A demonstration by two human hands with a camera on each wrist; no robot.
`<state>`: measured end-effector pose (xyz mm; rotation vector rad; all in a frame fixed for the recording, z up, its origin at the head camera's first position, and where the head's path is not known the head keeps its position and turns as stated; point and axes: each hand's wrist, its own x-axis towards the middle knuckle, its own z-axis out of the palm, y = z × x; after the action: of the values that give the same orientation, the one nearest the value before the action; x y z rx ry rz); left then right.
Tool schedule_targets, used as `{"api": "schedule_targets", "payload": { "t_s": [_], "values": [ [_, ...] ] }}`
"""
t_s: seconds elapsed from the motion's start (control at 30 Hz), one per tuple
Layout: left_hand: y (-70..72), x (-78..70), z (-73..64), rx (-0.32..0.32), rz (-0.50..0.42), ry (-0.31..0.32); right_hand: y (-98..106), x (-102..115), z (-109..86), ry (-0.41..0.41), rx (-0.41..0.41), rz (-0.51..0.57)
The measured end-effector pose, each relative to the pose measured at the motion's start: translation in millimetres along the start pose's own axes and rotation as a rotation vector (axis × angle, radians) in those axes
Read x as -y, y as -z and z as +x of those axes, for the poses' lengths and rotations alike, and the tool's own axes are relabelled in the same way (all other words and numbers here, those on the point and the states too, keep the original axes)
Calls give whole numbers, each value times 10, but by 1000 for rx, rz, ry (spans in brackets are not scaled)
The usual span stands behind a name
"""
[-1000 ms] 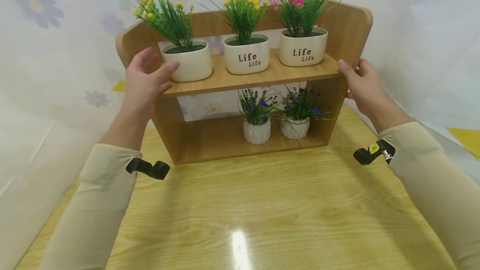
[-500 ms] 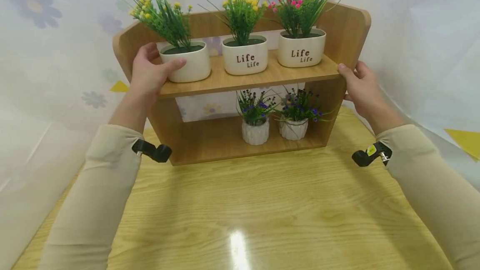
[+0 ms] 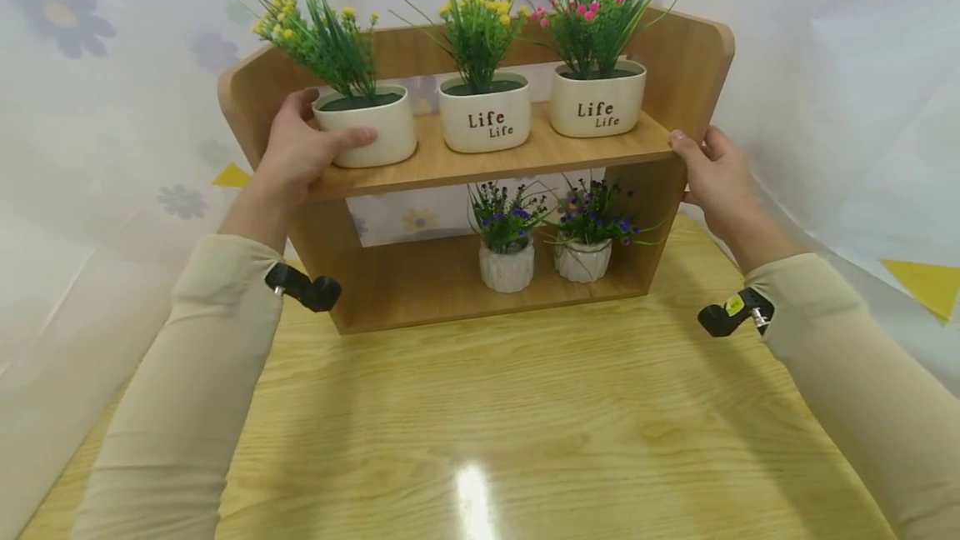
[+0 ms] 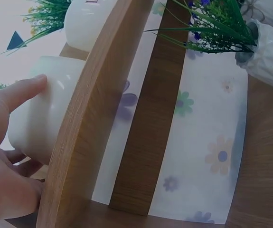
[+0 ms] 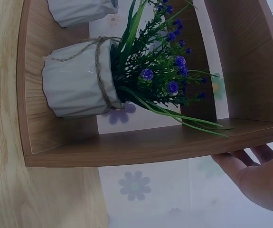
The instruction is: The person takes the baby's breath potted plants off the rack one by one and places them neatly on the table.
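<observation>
A two-tier wooden shelf [image 3: 427,176] stands on the table. At its upper left, my left hand [image 3: 292,144] grips a white oval flowerpot [image 3: 393,130] with yellow flowers, thumb across the front and fingers round the left side. The left wrist view shows the thumb on that glossy pot [image 4: 46,114]. My right hand [image 3: 716,177] holds the shelf's right side panel, thumb at the front edge, other fingers mostly hidden behind it. Beside the gripped pot are a yellow-flowered "Life" pot [image 3: 486,119] and a pink-flowered one [image 3: 597,102].
On the lower tier, two ribbed white pots with purple flowers, a left one [image 3: 507,267] and a right one [image 3: 582,262], stand toward the right. The pale wood table [image 3: 525,407] extends in front. A flower-patterned white sheet [image 3: 150,98] hangs behind and along the sides.
My left hand has slid right along the left pot, its thumb now further across the front. The right hand stays at the shelf's side panel. The head view has shifted slightly.
</observation>
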<state>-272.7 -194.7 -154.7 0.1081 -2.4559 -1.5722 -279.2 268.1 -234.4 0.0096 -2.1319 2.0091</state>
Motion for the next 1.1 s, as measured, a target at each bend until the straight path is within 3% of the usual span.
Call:
{"api": "schedule_targets", "payload": {
  "t_s": [0.7, 1.1],
  "values": [
    [-1, 42, 31, -35, 45, -25, -9, -18, -18, 13, -11, -42],
    [-29, 51, 32, -60, 6, -34, -12, -12, -36, 12, -17, -37]
  ]
}}
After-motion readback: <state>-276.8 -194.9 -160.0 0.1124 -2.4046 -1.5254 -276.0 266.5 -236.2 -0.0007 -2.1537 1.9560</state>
